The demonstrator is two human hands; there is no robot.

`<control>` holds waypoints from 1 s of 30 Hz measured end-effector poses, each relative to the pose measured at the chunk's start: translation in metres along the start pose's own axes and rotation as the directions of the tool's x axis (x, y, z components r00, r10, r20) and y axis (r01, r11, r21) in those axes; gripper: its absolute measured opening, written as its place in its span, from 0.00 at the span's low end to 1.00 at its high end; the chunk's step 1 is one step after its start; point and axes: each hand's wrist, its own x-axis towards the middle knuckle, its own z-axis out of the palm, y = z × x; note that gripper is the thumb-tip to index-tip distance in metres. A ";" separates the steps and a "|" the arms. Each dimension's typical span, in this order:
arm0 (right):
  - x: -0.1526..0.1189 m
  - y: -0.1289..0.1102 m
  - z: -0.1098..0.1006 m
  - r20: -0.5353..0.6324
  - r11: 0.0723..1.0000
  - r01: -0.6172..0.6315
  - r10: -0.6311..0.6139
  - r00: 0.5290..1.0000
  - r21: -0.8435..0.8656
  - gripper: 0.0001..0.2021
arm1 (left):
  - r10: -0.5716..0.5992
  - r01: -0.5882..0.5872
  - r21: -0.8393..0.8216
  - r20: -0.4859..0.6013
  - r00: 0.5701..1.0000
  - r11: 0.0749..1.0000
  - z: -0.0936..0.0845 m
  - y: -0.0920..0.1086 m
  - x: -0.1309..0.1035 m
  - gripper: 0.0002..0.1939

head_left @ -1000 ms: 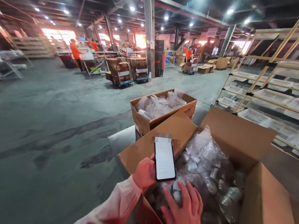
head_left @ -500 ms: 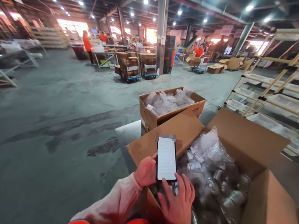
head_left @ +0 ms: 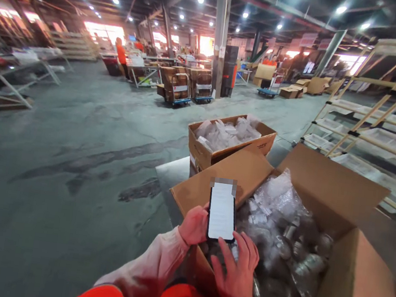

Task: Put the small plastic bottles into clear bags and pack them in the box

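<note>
A smartphone (head_left: 222, 212) with a lit, pale screen is held upright in my left hand (head_left: 194, 225), which grips its left side. At the phone's lower right edge, my right hand (head_left: 237, 270) has its fingers spread, the fingertips at the bottom of the screen. Beneath both hands stands a large open cardboard box (head_left: 336, 279) with its flaps folded out. Clear plastic-wrapped items (head_left: 283, 223) fill it, some in bubble wrap; what they contain is hard to make out.
Just beyond is a second cardboard box (head_left: 215, 155) full of plastic-wrapped pieces. A rack (head_left: 379, 128) with white trays stands at right. Loaded trolleys (head_left: 178, 87), work tables (head_left: 26, 67) and a person in orange (head_left: 120, 55) are farther back. A pillar (head_left: 218, 39) rises mid-view.
The view has shifted slightly, so the background sits a little farther right. Both hands keep nearly the same pose on the phone. A box on the far trolley now looks raised.
</note>
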 end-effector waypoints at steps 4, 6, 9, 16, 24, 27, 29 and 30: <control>-0.001 0.001 0.001 -0.017 1.000 0.004 -0.004 1.000 0.028 0.10 | 0.006 -0.005 0.025 -0.042 0.999 1.000 0.001 0.000 0.000 0.18; -0.001 0.001 0.001 -0.008 0.999 -0.004 0.004 1.000 0.032 0.10 | 0.007 -0.006 0.018 -0.050 0.999 1.000 0.001 0.000 0.000 0.19; -0.002 0.000 0.003 0.017 0.999 -0.024 0.023 1.000 0.033 0.10 | 0.001 -0.001 0.002 -0.051 0.999 1.000 0.000 0.000 0.000 0.20; -0.004 0.003 0.004 0.038 1.000 0.015 -0.015 0.999 0.000 0.11 | 0.012 -0.014 -0.023 -0.098 0.995 1.000 0.003 0.002 0.000 0.21; -0.002 0.004 0.003 0.031 0.999 0.049 -0.048 0.998 -0.011 0.11 | 0.041 -0.045 -0.012 -0.203 0.978 0.999 0.002 0.002 0.003 0.19; -0.003 0.004 0.004 0.033 0.999 0.050 -0.050 0.998 -0.012 0.11 | 0.061 -0.054 0.037 -0.244 0.968 0.998 0.004 0.002 0.003 0.23; -0.004 0.005 0.005 0.035 0.998 0.056 -0.055 0.998 -0.017 0.11 | 0.087 -0.066 0.087 -0.271 0.959 0.994 0.005 0.001 0.002 0.29; -0.004 0.006 0.005 0.038 0.998 0.060 -0.059 0.998 -0.020 0.11 | 0.095 -0.068 0.102 -0.279 0.956 0.992 0.006 0.000 0.002 0.31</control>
